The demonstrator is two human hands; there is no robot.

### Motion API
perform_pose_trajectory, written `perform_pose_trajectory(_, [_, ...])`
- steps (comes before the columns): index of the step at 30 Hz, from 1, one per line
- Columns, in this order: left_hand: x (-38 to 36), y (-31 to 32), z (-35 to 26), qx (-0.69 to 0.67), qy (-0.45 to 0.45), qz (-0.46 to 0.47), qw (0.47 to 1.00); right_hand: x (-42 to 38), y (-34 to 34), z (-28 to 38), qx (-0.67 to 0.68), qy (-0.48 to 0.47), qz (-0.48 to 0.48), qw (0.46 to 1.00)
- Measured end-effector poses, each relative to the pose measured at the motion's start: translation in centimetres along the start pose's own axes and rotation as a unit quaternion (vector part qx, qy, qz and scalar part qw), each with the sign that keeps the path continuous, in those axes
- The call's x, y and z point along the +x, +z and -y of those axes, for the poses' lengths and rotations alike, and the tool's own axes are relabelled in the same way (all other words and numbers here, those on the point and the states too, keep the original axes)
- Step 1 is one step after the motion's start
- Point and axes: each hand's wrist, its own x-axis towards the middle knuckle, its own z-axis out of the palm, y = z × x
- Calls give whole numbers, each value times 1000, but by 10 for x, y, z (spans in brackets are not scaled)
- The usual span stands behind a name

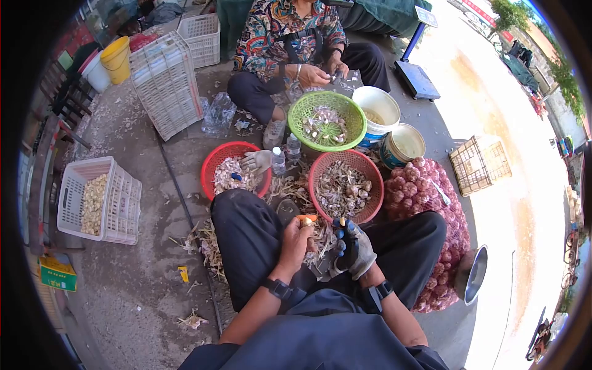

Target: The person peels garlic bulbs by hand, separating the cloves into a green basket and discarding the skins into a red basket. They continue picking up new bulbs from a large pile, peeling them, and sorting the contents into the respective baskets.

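Observation:
My left hand [295, 242] is bare and closed, with a pale garlic clove [308, 222] at its fingertips. Something orange [306, 217] shows at the same fingertips; I cannot make out what it is. On my right hand [356, 251] is a grey glove with dark blue fingertips. Its thumb and finger pinch a small pale garlic clove [342, 221]. Both hands are between my knees, just short of a red basket [316, 196] of garlic cloves and skins. To its left, a second red basket [207, 174] holds cloves, a loose glove [256, 161] and a small blue thing.
A green basket [297, 137] and white buckets [377, 105] stand ahead, near a seated person [290, 43] handling something small. A net sack of garlic bulbs [441, 237] and a metal bowl [472, 274] lie right. A white crate [117, 213] of peeled cloves is left.

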Motion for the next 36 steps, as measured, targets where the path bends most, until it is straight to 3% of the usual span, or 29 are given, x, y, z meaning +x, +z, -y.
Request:
perform_pose_trajectory(3, [-3,5,-5,-4,4,3,1000,3,-1,0,1,18,1,1000])
perform_pose_trajectory(6, [-2,10,-2,-20,5,26,999,-1,10,-4,-149,-38,-62,986])
perform_pose_trajectory(12, [5,4,11,14,-28,63,998,-3,22,-3,-291,-111,-90,946])
perform_pose_trajectory(25, [8,4,15,112,-12,45,993,-1,18,-11,-342,-144,-97,924])
perform_pose_trajectory(36, [11,5,21,294,107,-8,950,-3,23,-16,-298,-91,-114,943])
